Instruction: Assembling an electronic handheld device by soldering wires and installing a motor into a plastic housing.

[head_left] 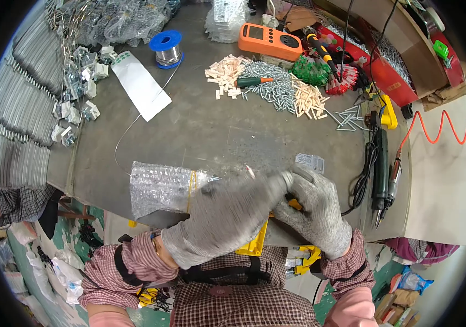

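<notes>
Grey-gloved, our left hand (227, 210) and right hand (317, 210) meet just beside the yellow part (254, 244) at the near edge of the table (189, 133) (blur hides whether either grips it), so a loose hold could drop it.

Wide fisheye view from the person's head, looking down over the work surface (200, 136).
The camera, left one of a side-by-side pair, faces forward and steeply downward, near enough that the left hand (219, 220) and right hand (320, 212) loom large just below centre. The wearer's checked garment (238, 305) fills the lower middle, and the surface's edges bow toward a round, black rim.
</notes>
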Motion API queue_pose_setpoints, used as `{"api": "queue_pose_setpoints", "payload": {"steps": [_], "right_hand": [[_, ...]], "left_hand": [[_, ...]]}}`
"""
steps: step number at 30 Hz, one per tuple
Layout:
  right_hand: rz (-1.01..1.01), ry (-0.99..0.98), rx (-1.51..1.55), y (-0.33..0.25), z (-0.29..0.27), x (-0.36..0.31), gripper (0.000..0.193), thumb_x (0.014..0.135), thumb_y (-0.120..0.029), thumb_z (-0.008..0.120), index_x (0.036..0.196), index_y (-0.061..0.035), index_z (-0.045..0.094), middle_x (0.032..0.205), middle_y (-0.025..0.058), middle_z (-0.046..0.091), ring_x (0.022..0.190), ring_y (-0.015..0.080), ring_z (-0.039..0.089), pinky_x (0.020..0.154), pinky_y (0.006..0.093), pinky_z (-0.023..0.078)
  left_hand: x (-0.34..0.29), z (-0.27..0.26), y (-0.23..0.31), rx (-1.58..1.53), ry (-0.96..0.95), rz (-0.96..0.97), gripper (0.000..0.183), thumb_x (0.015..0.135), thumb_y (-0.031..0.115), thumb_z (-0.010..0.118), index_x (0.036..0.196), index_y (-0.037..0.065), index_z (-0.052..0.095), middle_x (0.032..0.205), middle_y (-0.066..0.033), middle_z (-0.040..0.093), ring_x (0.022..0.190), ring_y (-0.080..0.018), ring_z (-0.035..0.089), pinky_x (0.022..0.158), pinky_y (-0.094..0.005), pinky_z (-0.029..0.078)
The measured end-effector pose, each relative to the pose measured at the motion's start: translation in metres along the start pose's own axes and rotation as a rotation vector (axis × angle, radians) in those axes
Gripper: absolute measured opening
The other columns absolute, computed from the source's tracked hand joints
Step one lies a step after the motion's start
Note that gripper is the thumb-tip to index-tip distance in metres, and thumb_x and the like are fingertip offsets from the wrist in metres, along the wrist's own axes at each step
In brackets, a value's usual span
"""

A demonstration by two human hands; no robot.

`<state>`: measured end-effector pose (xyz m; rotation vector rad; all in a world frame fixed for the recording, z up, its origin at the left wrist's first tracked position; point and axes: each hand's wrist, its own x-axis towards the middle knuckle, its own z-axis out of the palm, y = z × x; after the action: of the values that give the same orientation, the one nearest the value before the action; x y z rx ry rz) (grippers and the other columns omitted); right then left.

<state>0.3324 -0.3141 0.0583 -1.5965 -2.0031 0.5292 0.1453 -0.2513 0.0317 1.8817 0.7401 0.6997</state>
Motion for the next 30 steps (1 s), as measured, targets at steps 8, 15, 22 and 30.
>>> {"api": "queue_pose_setpoints", "payload": {"steps": [8,15,22,30], "right_hand": [[0.253,-0.168,0.315,0.02,0.005,0.009,0.021,0.091,-0.018,0.066,0.106,-0.0044,0.067,0.088,0.0117,0.067,0.074,0.0316,0.068,0.067,0.041,0.054],[-0.022,-0.11,0.094,0.028,-0.002,0.01,0.024,0.091,-0.026,0.071,0.102,-0.0051,0.066,0.095,0.0124,0.066,0.087,0.0263,0.066,0.072,0.0388,0.054],[0.28,-0.179,0.391,0.021,0.005,0.007,0.022,0.088,-0.022,0.073,0.102,-0.0074,0.066,0.09,0.0096,0.06,0.078,0.0211,0.062,0.068,0.0324,0.05],[0.129,-0.088,0.222,0.024,0.005,0.007,0.018,0.09,-0.017,0.07,0.104,-0.0066,0.066,0.092,0.0124,0.063,0.081,0.0296,0.064,0.069,0.0372,0.052]], "left_hand": [[0.003,-0.006,-0.013,0.066,0.054,0.083,0.035,0.089,-0.004,0.059,0.123,0.002,0.054,0.103,-0.0054,0.066,0.08,-0.0124,0.061,0.073,-0.0264,0.051],[0.015,-0.014,-0.012,-0.281,-0.055,-0.057,0.038,0.089,-0.004,0.06,0.126,0.003,0.052,0.099,-0.0053,0.062,0.082,-0.0112,0.062,0.079,-0.0271,0.051],[0.008,-0.013,-0.017,-0.004,-0.023,0.016,0.037,0.089,-0.001,0.065,0.124,0.005,0.056,0.119,-0.0115,0.063,0.08,-0.0194,0.069,0.074,-0.0331,0.056],[0.009,-0.017,-0.013,0.201,-0.126,0.229,0.042,0.091,0.002,0.064,0.131,0.002,0.051,0.105,-0.0092,0.066,0.074,-0.0172,0.066,0.078,-0.0353,0.055]]}}
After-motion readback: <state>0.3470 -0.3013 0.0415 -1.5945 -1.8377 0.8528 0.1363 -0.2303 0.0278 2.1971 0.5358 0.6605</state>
